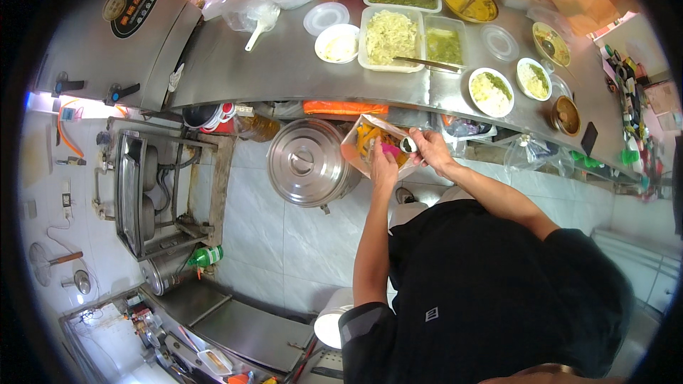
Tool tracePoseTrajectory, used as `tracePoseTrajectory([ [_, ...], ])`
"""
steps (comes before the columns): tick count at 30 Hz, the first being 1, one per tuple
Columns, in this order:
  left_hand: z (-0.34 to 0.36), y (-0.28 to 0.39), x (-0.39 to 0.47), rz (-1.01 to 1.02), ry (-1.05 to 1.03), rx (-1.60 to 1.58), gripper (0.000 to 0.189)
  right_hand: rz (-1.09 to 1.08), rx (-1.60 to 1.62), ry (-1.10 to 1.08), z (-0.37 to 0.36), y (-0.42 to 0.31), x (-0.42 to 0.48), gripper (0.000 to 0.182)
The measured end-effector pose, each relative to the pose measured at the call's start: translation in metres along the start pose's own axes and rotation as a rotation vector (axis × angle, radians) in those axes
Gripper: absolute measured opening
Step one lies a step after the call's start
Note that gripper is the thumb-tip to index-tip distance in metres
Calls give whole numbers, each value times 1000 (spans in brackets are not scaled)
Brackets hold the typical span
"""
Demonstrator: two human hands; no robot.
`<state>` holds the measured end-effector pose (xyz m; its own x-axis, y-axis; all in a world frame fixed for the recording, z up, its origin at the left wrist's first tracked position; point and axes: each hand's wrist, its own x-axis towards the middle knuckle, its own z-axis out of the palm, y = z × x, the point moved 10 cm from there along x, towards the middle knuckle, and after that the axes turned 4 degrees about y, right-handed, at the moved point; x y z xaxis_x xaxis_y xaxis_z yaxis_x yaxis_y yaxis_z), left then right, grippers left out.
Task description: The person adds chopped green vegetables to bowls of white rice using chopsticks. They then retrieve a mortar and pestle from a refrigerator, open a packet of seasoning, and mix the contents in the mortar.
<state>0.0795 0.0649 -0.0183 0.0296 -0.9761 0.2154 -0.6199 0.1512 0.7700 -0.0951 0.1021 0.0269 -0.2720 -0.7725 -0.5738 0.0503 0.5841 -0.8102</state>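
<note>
An open cardboard box [349, 150] stands below the counter's front edge, holding orange-yellow items and a bright pink one. My left hand [383, 164] reaches over its near side, its fingers among the contents beside the pink item [391, 149]. Whether those fingers grip anything is hard to make out. My right hand [431, 150] holds a small white round object [408, 144] with a dark end, at the box's right side. On the counter above are two white bowls of rice with green and pale toppings, one nearer [491, 93] and one farther right [533, 80].
A lidded steel pot [305, 162] stands left of the box. The steel counter [256, 74] carries a tub of pale shreds [392, 37] with chopsticks, a tub of green food [444, 45], a yellow bowl [469, 2] and a phone [589, 138]. Bagged items [533, 152] hang under its edge.
</note>
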Motion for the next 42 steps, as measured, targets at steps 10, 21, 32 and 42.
tracePoseTrajectory([
  [10,5,51,-12,-153,-329,-285,40,-215,-230,18,0,-9,-3,60],
  [21,2,43,-21,-100,-401,-219,40,-363,-483,-20,3,-16,-4,68],
  [32,12,12,-27,-533,-288,-952,32,152,381,-293,21,22,4,46],
  [42,-17,37,4,-117,-152,-612,32,78,105,-200,10,18,10,60],
])
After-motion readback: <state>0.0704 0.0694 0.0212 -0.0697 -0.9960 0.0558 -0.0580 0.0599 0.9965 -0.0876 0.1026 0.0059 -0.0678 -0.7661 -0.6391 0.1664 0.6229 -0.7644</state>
